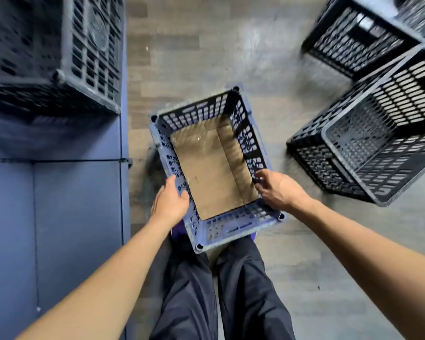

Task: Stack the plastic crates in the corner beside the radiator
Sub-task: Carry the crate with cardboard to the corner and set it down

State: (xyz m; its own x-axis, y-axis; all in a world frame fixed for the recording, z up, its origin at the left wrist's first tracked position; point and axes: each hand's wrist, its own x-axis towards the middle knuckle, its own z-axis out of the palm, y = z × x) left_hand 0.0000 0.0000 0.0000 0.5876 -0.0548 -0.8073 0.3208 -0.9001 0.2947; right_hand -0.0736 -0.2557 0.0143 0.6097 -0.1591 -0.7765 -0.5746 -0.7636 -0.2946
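Blue crate (241, 224) is right in front of the person's legs, open top facing straight up at the camera. Its long axis runs away from the body, skewed a bit to the left at the far end. There's a sheet of cardboard (206, 168) lining the bottom.

Left hand (171, 204) grips the left long wall with its fingers hooked over the rim. Right hand (277, 190) pinches the right long wall near the close corner, fingertips poking into the slots.

Can't tell if the crate is lifted or sitting on the floor (206, 57), since it covers the feet. 2 black crates, the nearer one (378, 153) tipped and the far one (353, 45) blurry, sit off to the right and are cut off by the edge. A gray crate (84, 57) at top left sits on a dark blue surface (71, 217), smeared by motion blur.
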